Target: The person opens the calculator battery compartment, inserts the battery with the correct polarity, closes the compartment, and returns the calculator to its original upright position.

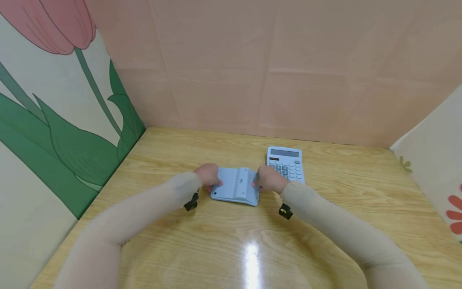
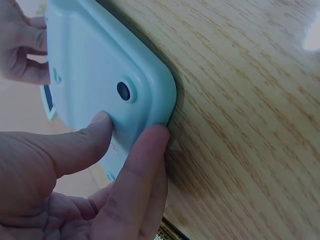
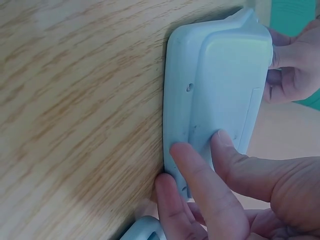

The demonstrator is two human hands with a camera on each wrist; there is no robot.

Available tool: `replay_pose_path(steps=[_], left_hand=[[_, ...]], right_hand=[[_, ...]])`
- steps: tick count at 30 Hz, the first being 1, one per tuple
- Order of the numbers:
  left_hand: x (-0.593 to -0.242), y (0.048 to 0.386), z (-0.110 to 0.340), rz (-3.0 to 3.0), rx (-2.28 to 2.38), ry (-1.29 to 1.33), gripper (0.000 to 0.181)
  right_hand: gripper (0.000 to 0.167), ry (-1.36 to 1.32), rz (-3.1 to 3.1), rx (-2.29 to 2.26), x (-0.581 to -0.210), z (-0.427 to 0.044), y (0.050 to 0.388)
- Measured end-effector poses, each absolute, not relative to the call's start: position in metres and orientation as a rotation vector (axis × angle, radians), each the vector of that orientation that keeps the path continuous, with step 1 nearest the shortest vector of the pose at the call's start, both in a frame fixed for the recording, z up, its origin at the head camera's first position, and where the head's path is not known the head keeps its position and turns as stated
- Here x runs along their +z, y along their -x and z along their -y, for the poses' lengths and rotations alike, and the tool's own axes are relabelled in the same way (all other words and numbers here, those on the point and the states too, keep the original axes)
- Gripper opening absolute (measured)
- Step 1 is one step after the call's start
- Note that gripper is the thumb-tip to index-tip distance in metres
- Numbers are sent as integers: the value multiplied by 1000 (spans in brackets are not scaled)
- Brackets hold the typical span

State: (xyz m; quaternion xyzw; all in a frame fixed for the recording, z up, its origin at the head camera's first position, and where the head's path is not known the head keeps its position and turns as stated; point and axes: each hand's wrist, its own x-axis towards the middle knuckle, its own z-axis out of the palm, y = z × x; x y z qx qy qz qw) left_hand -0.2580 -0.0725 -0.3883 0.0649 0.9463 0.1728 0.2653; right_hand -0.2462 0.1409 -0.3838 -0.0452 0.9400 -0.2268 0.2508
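A light blue calculator [image 1: 228, 184] lies back side up on the wooden table, its raised ridge and a dark round foot showing. My left hand [image 1: 208, 175] grips its left end. In the left wrist view the thumb [image 2: 95, 137] presses on the back while a finger reaches the corner edge. At the opposite end my right hand [image 1: 270, 179] holds the calculator, with thumb [image 3: 235, 157] and index finger on the back and another finger at the edge. The keys and screen of this calculator face down, out of sight.
A second light blue calculator [image 1: 285, 162] lies face up, just behind my right hand. A small gold-and-black thing [image 2: 170, 233] peeks in at the bottom of the left wrist view; its kind is unclear. Fabric-covered walls [image 1: 267, 72] border the wooden table [image 1: 202, 249].
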Motion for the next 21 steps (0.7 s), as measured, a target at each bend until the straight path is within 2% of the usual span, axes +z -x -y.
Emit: replay_pose_path(steps=[9, 15, 21], left_hand=[[-395, 264, 70, -2546, 454, -141, 26], [-398, 267, 68, -2539, 426, -150, 26], [-397, 267, 70, -2540, 426, -153, 28]], right_hand=[[25, 157, -2563, -606, -383, -143, 245], [39, 228, -2596, -643, -378, -141, 241], [35, 192, -2579, -774, -378, -122, 238]])
